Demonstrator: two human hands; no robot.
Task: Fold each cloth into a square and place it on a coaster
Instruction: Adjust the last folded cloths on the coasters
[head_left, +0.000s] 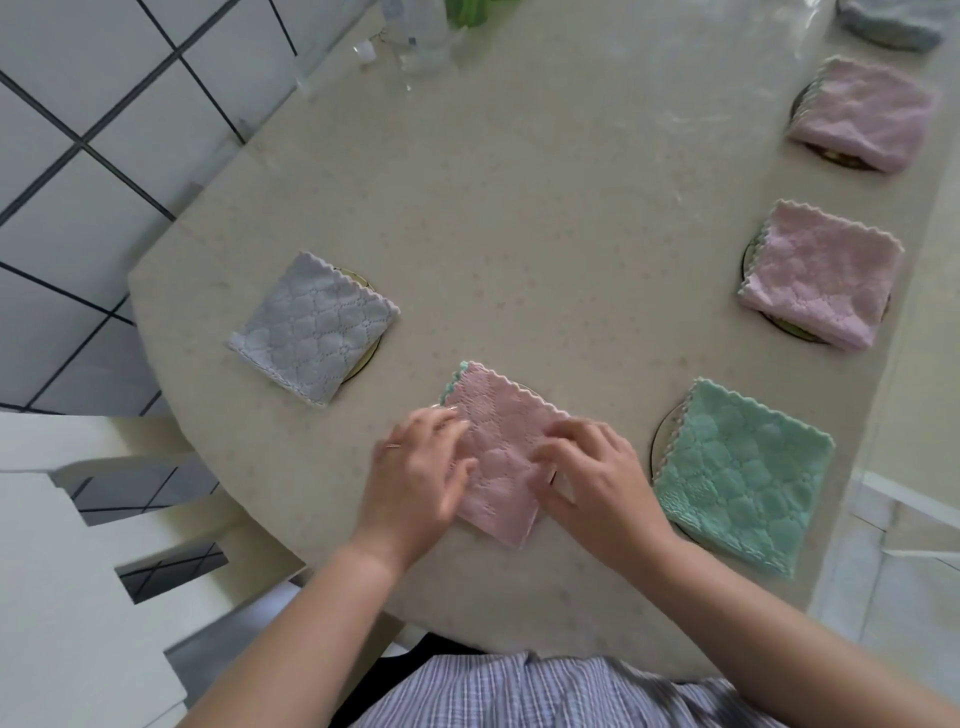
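Observation:
A folded pink cloth with a green underside lies on the beige table near its front edge. A thin arc of coaster shows at the cloth's far edge. My left hand rests on the cloth's left side with fingers fairly straight. My right hand presses its right side, fingertips bent onto the fabric. A grey folded cloth sits on a coaster to the left. A green folded cloth covers a coaster on the right. Two pink folded cloths lie on coasters further back right.
A grey bundle of cloth lies at the far right corner. A clear plastic bottle and green leaves stand at the table's far edge. A white chair is at the left, beside a tiled floor.

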